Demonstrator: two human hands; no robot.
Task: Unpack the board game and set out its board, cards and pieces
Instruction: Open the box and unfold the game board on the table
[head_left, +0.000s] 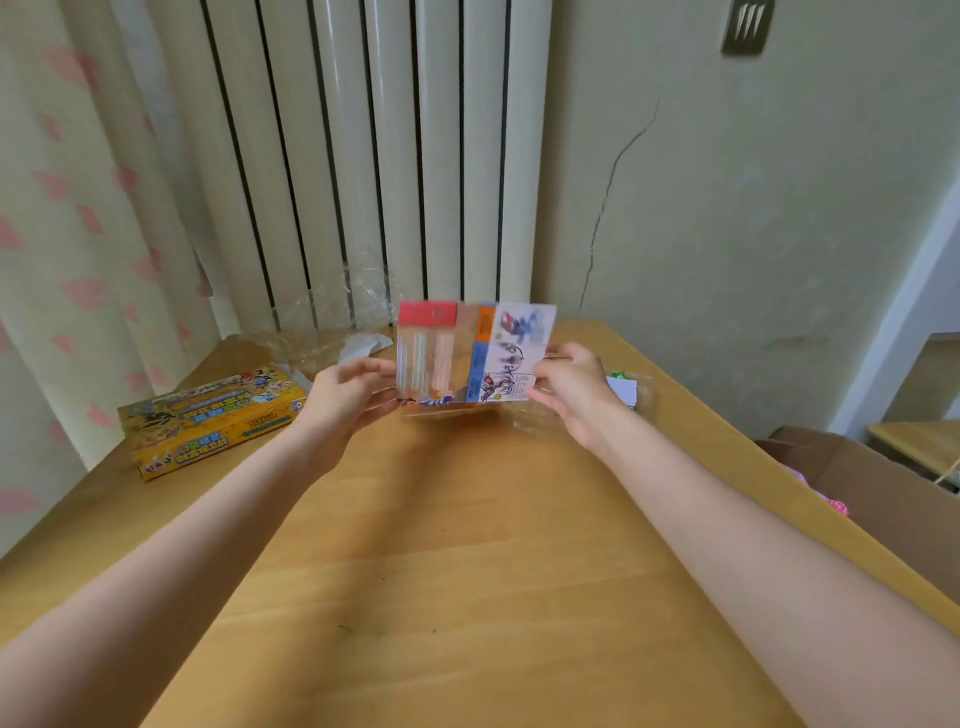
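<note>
Two hands hold a fanned set of printed cards (470, 356) upright above the far middle of the wooden surface (467, 545). The left hand (345, 392) grips the left edge, thumb on the front; the right hand (569, 384) pinches the right edge. The left card face shows a red header band over pale striped columns; the right faces show an orange and blue side strip and cartoon figures. Motion blur prevents an exact card count and makes the print unreadable. One yellow game box (208, 421) lies flat at the left, its lettering illegible. Crumpled clear wrap (311, 332) lies behind it. One clear plastic tray (631, 389) sits beside the right hand.
</note>
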